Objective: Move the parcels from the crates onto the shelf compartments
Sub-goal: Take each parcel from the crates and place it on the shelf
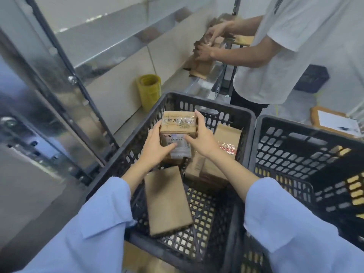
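- Held item: 1 small brown box, taped top with dark print, white label on the near face. It sits above the far half of the near crate, raised clear of the parcels below.
- Left hand: curled round the box's left side. The thumb lies across the lower near face over the label; the fingers wrap the left edge and their tips are hidden behind the box.
- Right hand: curled round the box's right side. The fingers run up the right edge, with 1 fingertip at the top right corner; the thumb presses on the near face, pointing toward the left thumb.
- The box is therefore clamped between the 2 hands, thumbs in front, fingers at the sides.
- Crate contents: 1 flat brown parcel lies tilted against the near left wall, directly under the left forearm. 1 upright kraft parcel with red print stands at the far right wall, just beside the right hand. More brown parcels lie under it; count cannot be told.
- Second crate: black, touching the near crate on its right.
- Shelf: metal, upper left, well apart from the held box.
- Roll of yellow tape stands beyond the near crate.
- Second person, white shirt, handles brown parcels at the far bench.
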Tool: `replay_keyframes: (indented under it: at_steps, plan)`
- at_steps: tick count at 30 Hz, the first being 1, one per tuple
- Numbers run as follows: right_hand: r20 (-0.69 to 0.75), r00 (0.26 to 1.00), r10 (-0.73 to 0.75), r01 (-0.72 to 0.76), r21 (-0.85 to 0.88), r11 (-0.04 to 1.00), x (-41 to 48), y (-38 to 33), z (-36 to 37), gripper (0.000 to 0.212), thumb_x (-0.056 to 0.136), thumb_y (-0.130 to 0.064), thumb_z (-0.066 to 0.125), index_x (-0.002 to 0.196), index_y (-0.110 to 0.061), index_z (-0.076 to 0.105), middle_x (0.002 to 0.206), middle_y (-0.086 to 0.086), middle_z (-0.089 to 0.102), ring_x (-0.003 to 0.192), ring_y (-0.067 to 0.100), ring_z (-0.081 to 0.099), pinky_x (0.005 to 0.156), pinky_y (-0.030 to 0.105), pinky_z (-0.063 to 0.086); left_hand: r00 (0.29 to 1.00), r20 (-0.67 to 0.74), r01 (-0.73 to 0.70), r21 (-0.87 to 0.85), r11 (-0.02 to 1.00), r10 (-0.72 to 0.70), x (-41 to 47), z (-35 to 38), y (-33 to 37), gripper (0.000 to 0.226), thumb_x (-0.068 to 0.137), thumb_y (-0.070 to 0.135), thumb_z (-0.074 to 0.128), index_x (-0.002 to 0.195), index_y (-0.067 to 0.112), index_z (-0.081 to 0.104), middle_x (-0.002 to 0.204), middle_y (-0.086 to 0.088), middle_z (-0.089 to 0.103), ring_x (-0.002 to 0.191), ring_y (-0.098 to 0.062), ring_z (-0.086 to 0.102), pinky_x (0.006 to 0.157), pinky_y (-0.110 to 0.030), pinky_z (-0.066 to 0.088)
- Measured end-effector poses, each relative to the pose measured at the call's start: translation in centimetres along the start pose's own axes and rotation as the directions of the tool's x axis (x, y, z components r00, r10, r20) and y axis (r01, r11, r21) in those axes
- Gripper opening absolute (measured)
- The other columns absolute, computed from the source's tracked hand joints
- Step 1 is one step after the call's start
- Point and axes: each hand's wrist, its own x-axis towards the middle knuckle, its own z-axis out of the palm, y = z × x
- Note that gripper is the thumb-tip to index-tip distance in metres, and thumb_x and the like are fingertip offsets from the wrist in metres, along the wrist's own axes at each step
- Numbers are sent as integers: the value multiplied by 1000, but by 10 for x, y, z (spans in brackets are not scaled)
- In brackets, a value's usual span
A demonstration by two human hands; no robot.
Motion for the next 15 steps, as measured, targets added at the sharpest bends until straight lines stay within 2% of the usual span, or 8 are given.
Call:
replay_keyframes:
  at_steps: [3,6,8,11,13,15]
  plan:
    - [-80,994,-77,87,133,987,-21,-10,-15,82,87,-27,73,149,-32,19,129,-10,60,119,13,57,103,45,48,996,-67,-53,-11,999,52,-23,-6,17,91,81,28,78,153,27,22,141,-2,41,126,-5,38,110,-36,36]
    - [-165,983,-82,118,222,968,-43,-21,-27,73,81,-40,76,134,-40,25,128,-3,62,115,18,61,100,50,50,985,-143,-101,-29,994,96,-50,-9,34,95,80,26,78,154,27,19,144,-1,37,129,-3,38,109,-32,38]
    - [-192,977,-91,140,261,955,-59,-30,-31,64,83,-41,75,123,-39,25,127,2,61,112,19,63,97,50,52,974,-187,-137,-42,990,127,-70,-11,47,98,77,30,79,154,27,17,147,1,35,134,-7,39,111,-37,39]
    - [-217,962,-167,225,280,933,-85,-41,-39,47,89,-36,69,114,-28,30,118,-2,61,106,12,64,92,44,56,952,-255,-190,-56,980,171,-100,-14,62,95,75,32,79,148,27,20,146,3,38,134,-11,43,108,-44,44]
    - [-209,953,-220,273,276,922,-101,-48,-44,39,92,-35,65,112,-25,34,116,-4,62,105,9,64,89,43,57,936,-301,-211,-66,975,182,-121,-16,73,86,77,23,79,143,24,24,142,3,42,129,-6,46,105,-41,47]
    - [-195,944,-265,313,284,906,-117,-55,-47,35,94,-34,63,114,-24,37,116,-5,63,105,7,64,88,42,58,917,-341,-234,-44,971,206,-141,-18,83,78,79,19,79,139,21,29,137,10,44,126,3,46,104,-30,46]
